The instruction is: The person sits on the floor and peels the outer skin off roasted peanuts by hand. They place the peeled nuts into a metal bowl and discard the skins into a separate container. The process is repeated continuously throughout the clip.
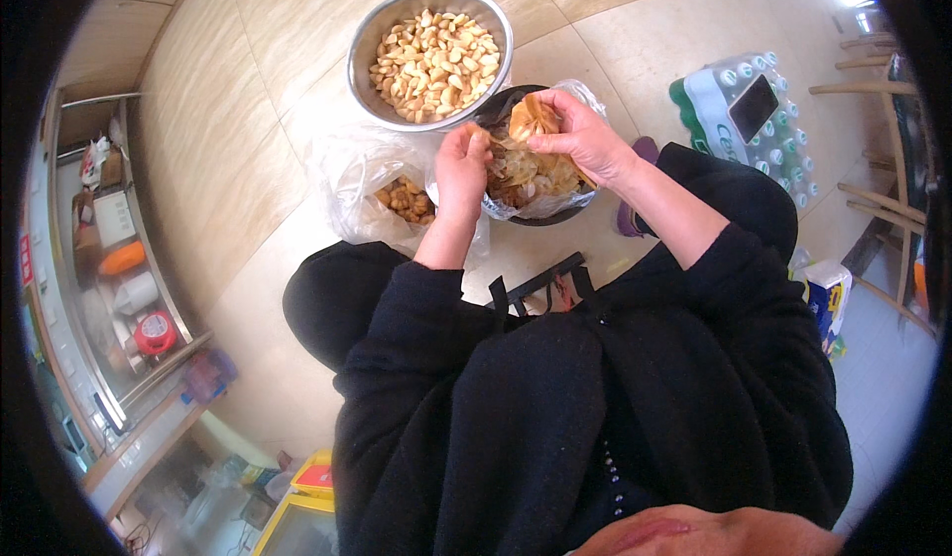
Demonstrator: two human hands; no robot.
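Observation:
My right hand (584, 136) holds a brownish garlic bulb (532, 118) between thumb and fingers, above a dark bin (547, 221) lined with plastic and full of papery garlic skins (535, 176). Close by on its left, my left hand (462, 165) pinches a small brownish piece, perhaps a clove or skin, at its fingertips. Beyond the hands stands a steel bowl (355, 65) of peeled garlic cloves (435, 65). A translucent plastic bag (342, 176) with more brown garlic bulbs (407, 200) lies left of the bin, partly behind my left hand.
A shrink-wrapped pack of bottles (725, 121) with a smartphone (753, 108) on top stands on the tiled floor to the right. Wooden chairs (900, 154) are at the far right. A glass-fronted cabinet (141, 236) holding assorted goods runs along the left.

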